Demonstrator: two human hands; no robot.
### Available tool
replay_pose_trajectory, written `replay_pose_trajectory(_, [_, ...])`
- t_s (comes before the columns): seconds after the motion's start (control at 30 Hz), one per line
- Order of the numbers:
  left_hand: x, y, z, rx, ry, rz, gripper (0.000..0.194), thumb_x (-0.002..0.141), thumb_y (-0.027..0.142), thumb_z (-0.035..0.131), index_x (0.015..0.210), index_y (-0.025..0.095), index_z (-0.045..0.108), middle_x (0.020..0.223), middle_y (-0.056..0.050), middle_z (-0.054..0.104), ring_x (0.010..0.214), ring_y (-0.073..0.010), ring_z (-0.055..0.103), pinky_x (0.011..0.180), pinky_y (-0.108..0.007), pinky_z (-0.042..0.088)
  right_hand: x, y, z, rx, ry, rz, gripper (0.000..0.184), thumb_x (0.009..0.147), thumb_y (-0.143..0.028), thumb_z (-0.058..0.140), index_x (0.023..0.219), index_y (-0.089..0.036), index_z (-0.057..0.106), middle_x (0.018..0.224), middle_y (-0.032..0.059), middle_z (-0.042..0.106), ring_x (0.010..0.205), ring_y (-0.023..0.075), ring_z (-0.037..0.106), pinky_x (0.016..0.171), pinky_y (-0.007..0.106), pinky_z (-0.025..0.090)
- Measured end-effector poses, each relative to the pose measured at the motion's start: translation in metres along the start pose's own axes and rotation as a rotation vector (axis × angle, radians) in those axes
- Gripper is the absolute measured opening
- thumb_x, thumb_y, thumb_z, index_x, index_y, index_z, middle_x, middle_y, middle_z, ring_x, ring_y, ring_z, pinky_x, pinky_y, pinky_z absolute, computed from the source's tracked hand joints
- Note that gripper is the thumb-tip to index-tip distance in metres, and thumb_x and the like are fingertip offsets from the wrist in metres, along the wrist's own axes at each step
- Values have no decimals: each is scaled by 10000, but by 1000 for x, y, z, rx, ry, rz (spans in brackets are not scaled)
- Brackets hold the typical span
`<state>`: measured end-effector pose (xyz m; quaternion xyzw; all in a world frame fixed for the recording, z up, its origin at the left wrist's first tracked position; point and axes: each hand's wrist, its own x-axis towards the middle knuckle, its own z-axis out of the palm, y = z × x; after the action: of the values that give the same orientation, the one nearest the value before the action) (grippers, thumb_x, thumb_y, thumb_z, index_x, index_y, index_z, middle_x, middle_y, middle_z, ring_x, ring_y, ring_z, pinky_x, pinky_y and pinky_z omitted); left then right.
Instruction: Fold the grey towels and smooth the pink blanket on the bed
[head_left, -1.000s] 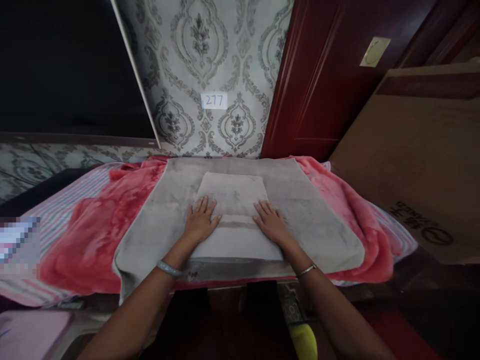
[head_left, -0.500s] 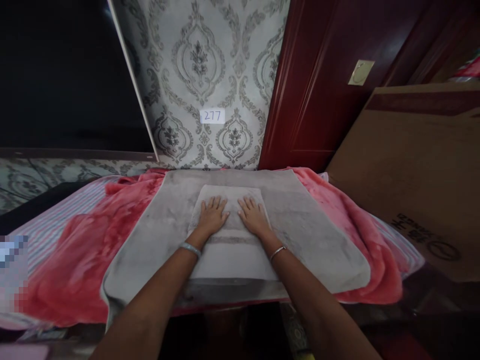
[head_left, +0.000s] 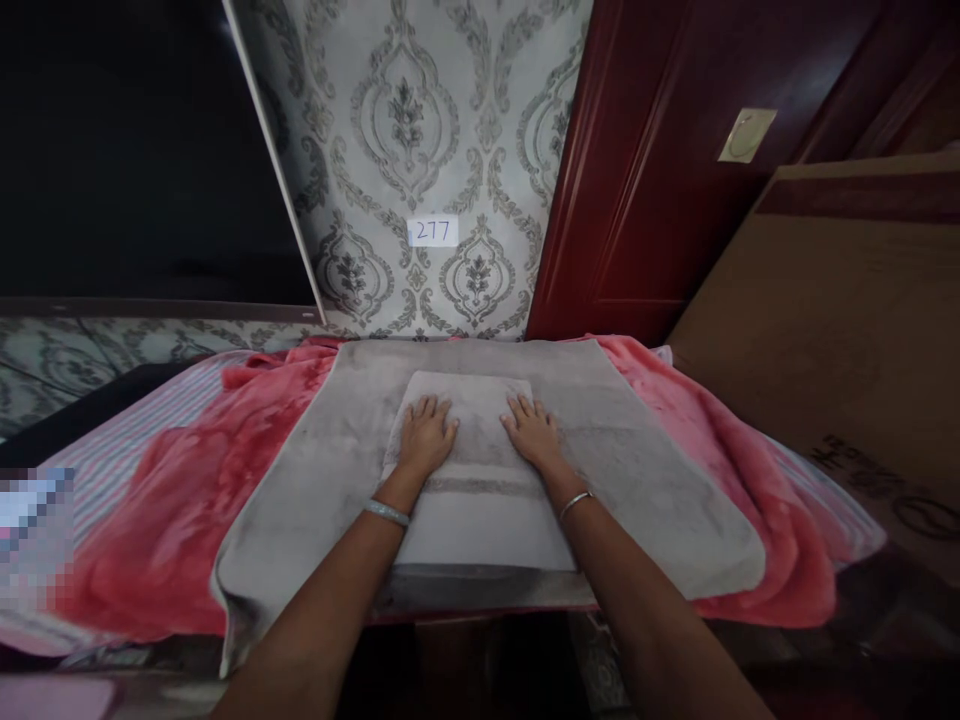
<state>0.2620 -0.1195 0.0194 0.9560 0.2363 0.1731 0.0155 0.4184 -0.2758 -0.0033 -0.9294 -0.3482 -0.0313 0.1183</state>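
A pale grey towel [head_left: 480, 525], partly folded over itself, lies flat in front of me. My left hand [head_left: 427, 435] rests palm down on its left side, fingers spread. Over at its right edge, my right hand [head_left: 534, 430] also lies flat with the fingers apart. Neither hand grips anything. Beneath the towel, a larger grey plush cloth [head_left: 637, 480] covers the middle of the surface and hangs over the front edge.
A red-pink fleece blanket [head_left: 180, 500] and a striped sheet [head_left: 112, 470] spread out under the cloth. A dark television screen [head_left: 150, 150] stands at the left. On the right are a dark red door [head_left: 660, 200] and a large cardboard box [head_left: 840, 320].
My right hand has slid to the right over the towel, farther from my left hand. The left hand stays nearly in place. The whole view has shifted slightly.
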Motion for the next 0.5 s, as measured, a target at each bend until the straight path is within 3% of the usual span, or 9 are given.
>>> replay_pose_trajectory(0.17, [-3, -2, -3, 9, 25, -168, 539, 989, 432, 364, 1435, 182, 534, 1550, -156, 459, 1462, -328, 358, 1170, -584, 293, -4, 7, -3, 6, 11, 58, 597, 1031, -478, 244, 1574, -250, 342, 1645, 97, 305, 1468, 307, 327, 1140, 556, 310])
replay_pose_trajectory(0.3, [12, -1, -8, -5, -41, -224, 573, 978, 456, 388, 1462, 172, 504, 1602, -197, 362, 1483, -372, 316, 1139, -632, 314, 2, 2, -20, 16, 6, 152, 567, 1031, -442, 284, 1548, -238, 400, 1635, 122, 318, 1498, 343, 267, 1133, 600, 302])
replay_pose_trajectory(0.4, [31, 5, -11, -24, -82, -114, 571, 985, 444, 374, 1489, 194, 471, 1631, -172, 317, 1517, -360, 246, 1168, -651, 249, 12, -18, -30, 30, 17, 34, 547, 1035, -386, 290, 1554, -244, 385, 1662, 95, 258, 1520, 324, 223, 1153, 571, 294])
replay_pose_trajectory(0.5, [45, 7, -8, -17, -116, -44, 555, 998, 432, 343, 1501, 229, 460, 1631, -132, 335, 1522, -335, 245, 1193, -652, 185, 19, -36, -26, 28, -8, -141, 534, 1039, -356, 290, 1560, -270, 367, 1659, 63, 277, 1523, 281, 225, 1177, 545, 272])
